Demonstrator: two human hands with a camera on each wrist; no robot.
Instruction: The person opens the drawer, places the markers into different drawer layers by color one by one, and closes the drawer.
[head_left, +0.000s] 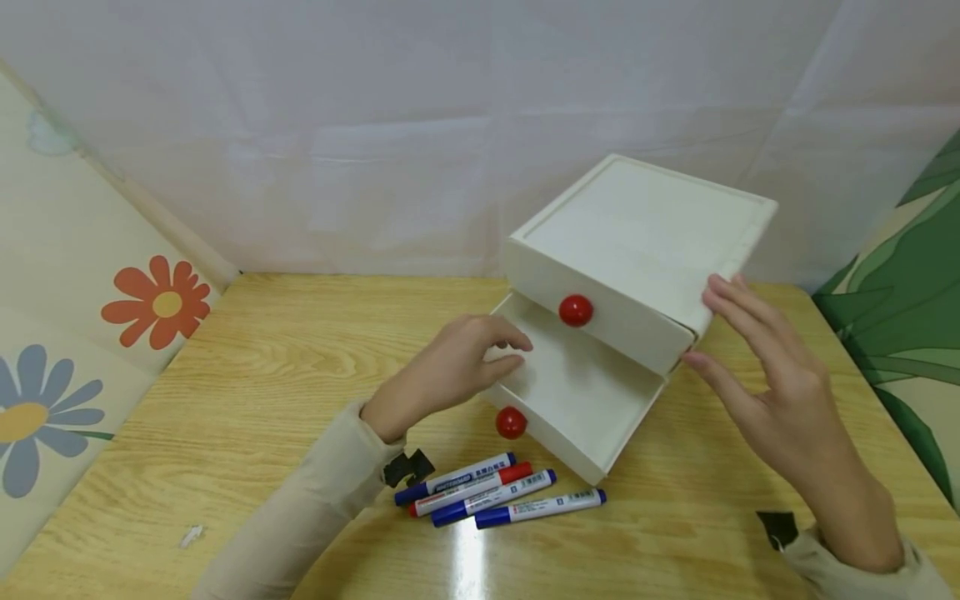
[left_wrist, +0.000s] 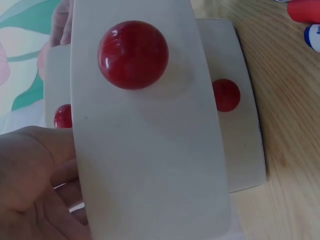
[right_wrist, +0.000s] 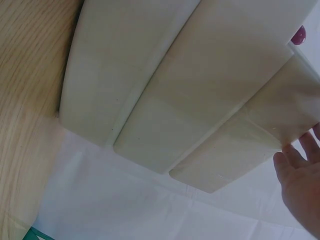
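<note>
A white cabinet (head_left: 652, 221) with stacked drawers and round red knobs stands at an angle on the wooden table. Its middle drawer (head_left: 592, 392) is pulled out, and no contents show in it. My left hand (head_left: 453, 362) is at that drawer's left side, with bent fingers over its inside; in the left wrist view those fingers pass behind the drawer front (left_wrist: 150, 160). My right hand (head_left: 787, 392) touches the cabinet's right top edge and front corner with fingertips and thumb. The bottom drawer (left_wrist: 245, 145) is pushed in, hidden from the head view.
Several whiteboard markers (head_left: 540, 507), blue-capped and red-capped, lie side by side in front of the pulled-out drawer. A white cloth (head_left: 360, 167) hangs behind the table. Flower-patterned panels (head_left: 67, 317) stand at the sides. A small white scrap (head_left: 192, 536) lies at the front left.
</note>
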